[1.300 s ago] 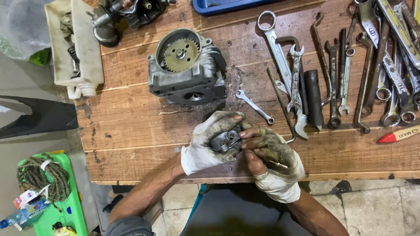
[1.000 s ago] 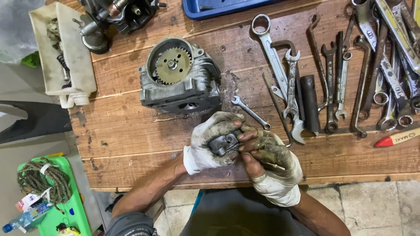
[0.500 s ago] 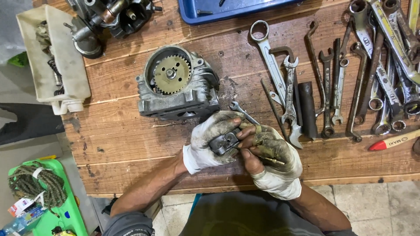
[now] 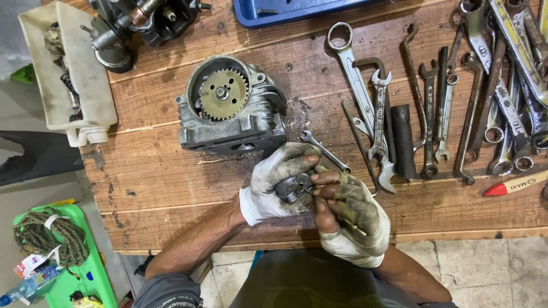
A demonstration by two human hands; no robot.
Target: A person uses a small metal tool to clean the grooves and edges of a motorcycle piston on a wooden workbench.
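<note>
My left hand [image 4: 274, 182], in a dirty white glove, grips a small grey metal engine part [image 4: 293, 187] over the front of the wooden workbench [image 4: 160, 171]. In a grimy fingerless glove, my right hand [image 4: 348, 214] presses its bare fingertips against that part and pinches a thin metal rod [image 4: 349, 223] that sticks out past the palm. A grey engine cylinder head [image 4: 228, 108] with a toothed sprocket stands just beyond my hands. A small spanner [image 4: 325, 151] lies beside my left knuckles.
Several spanners [image 4: 365, 85] and hooked tools lie in a row at the right, with a black tube [image 4: 402, 140] and a red-handled tool [image 4: 514, 183]. A white tray [image 4: 68, 74] and engine parts [image 4: 137, 23] sit at the back left, a blue tray [image 4: 285, 11] at the back. A green bin [image 4: 80, 268] stands below.
The view has drifted, so the bench and cylinder head sit lower and further right in frame. My hands stay together on the small part, with only slight finger movement.
</note>
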